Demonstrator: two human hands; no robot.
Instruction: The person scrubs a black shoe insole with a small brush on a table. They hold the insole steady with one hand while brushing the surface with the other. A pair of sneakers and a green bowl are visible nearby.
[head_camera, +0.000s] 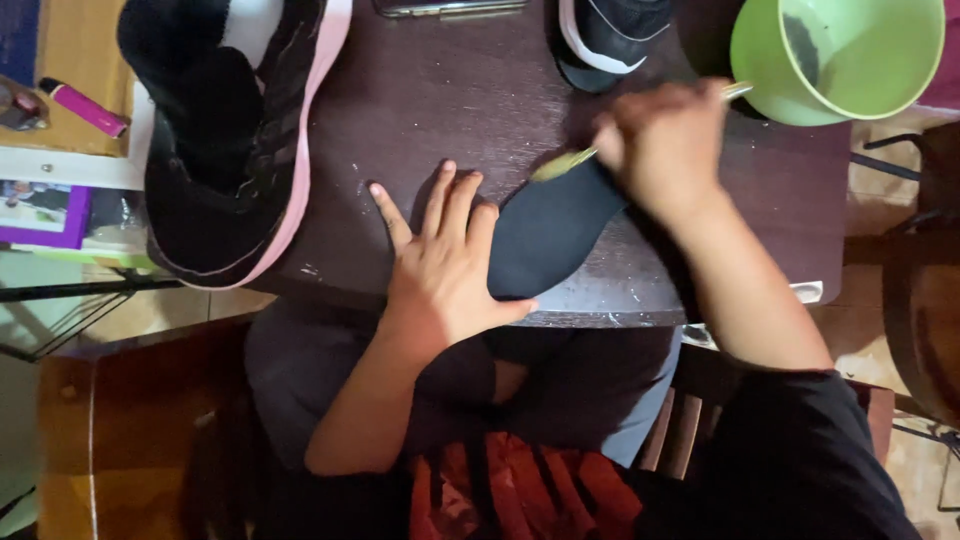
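Head view, left to right. Far left, off the bench: a pink lighter (84, 107) on a yellow surface, well apart from the work. On the dark bench (480, 90), a black shoe with pink sole (230, 140) lies on its side, opening toward me, near my left hand but not touching it.

Left hand (445, 270): palm down, fingers spread, flat on the bench, with the thumb side lying on the near end of the black insole (550, 235). It pins the insole; it grips nothing. Forearm comes up from my lap, wrist fairly straight.

The insole lies flat near the bench's front edge, running diagonally from my left thumb up toward my right hand.

Right hand (665, 145): fingers curled shut around the handle of a small brush (570, 160). Its yellowish working end touches the far end of the insole; the handle tip pokes out past the knuckles toward the green bowl (840, 60). The exact finger grip is hidden under the back of the hand. Forearm reaches in from lower right, wrist bent downward.

Judgement on technique: keep the left palm pressing firmly so the insole cannot slide; use short strokes directed away from the pinning hand; keep the brush head flat rather than digging with its edge; keep the elbow clear of the bowl.

Behind the right hand: a second dark shoe (610, 40), partly out of frame.
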